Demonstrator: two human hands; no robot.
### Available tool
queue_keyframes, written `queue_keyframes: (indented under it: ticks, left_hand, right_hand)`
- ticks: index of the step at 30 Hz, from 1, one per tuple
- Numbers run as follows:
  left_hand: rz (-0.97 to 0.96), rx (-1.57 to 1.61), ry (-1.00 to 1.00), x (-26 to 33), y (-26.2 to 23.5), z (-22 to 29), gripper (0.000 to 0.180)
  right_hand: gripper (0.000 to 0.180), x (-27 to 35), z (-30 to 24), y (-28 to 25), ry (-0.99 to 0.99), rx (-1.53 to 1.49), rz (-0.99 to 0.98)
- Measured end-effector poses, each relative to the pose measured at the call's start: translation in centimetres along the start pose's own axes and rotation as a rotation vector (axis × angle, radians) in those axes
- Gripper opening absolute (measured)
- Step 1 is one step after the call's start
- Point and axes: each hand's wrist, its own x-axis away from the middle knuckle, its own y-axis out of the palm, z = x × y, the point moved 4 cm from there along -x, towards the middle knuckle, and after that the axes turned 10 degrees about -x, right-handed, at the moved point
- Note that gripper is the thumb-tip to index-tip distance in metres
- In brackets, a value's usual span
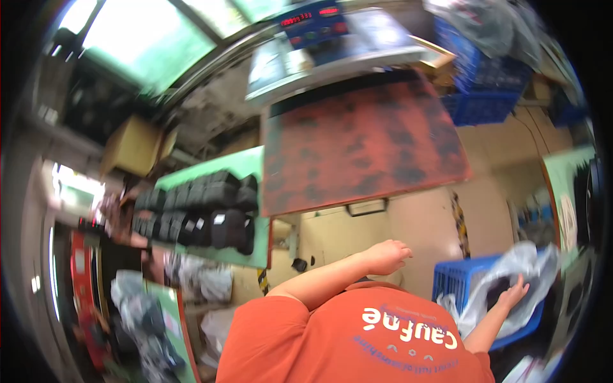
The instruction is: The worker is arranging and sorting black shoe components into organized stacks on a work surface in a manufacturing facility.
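My left hand (388,257) is held in front of my chest, over the floor near the red table. Its fingers are curled in and nothing shows in them. My right hand (513,295) is out to the right, its fingers apart, at a clear plastic bag (536,281). The bag lines a blue plastic crate (452,276) and spreads over its rim. Something dark shows inside the bag beside my hand; I cannot make out what it is. Whether my fingers touch the bag is unclear.
Ahead stands a table with a worn red top (364,140), and behind it a scale with a red-lit display (313,24). Rows of black parts (217,230) lie on a green table (258,258) at left. Blue crates (485,80) are stacked at the far right.
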Motion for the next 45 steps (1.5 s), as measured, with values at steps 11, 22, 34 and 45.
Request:
queue_keyframes:
  ticks: [11,22,34,45]
  left_hand:
    - [2.165,0.681,-1.55,41.2,1.6,-18.4,0.019]
    - [1.384,1.433,-1.192,46.6,2.3,-28.7,0.035]
    - [1.493,1.021,-0.937,48.5,1.0,-25.7,0.057]
    - [1.385,1.083,-0.565,36.2,-14.2,-23.6,0.059]
  right_hand:
    - [0.029,52.0,6.2,29.8,0.53,0.277,-2.028]
    - [0.118,78.9,23.2,24.8,1.106,0.81,-1.776]
    - [0.076,79.4,21.6,23.2,1.598,0.447,-1.888]
    - [0.057,72.7,6.9,35.0,1.458,0.287,-1.856]
